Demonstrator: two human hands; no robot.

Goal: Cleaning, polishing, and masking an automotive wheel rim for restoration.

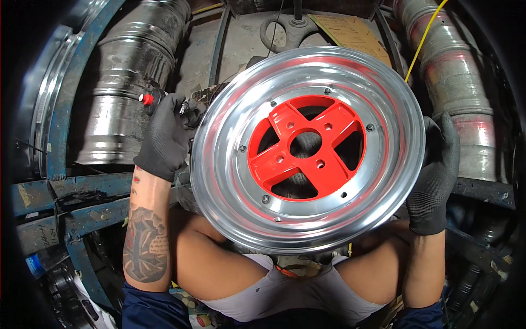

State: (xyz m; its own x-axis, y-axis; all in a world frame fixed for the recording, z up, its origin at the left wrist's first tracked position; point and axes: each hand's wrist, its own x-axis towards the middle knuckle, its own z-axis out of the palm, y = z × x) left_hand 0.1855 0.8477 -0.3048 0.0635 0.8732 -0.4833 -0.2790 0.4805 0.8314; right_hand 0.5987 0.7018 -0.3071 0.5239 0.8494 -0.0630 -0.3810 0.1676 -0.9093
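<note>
A polished silver wheel rim [219, 181] with a glossy red four-spoke centre [282, 123] is in front of me, its lower edge over my thighs. Several dark bolts [266, 199] stand around the centre, and two holes at the lower right and bottom have no bolt. My right hand [435, 175], in a dark knit glove, is closed around the rim's right edge, with some fingers hidden behind it. At the rim's left edge, my gloved left hand [164, 131] is closed around a small dark tool with a red knob [146, 99]; its exact kind is unclear.
Stacked silver rim barrels [118, 98] stand at the left, with more barrels [460, 82] at the right. A blue metal frame [71, 115] runs along the left side. Cardboard [356, 35] and a grey metal handwheel [285, 33] lie beyond the rim. A yellow hose [424, 41] hangs at the far right.
</note>
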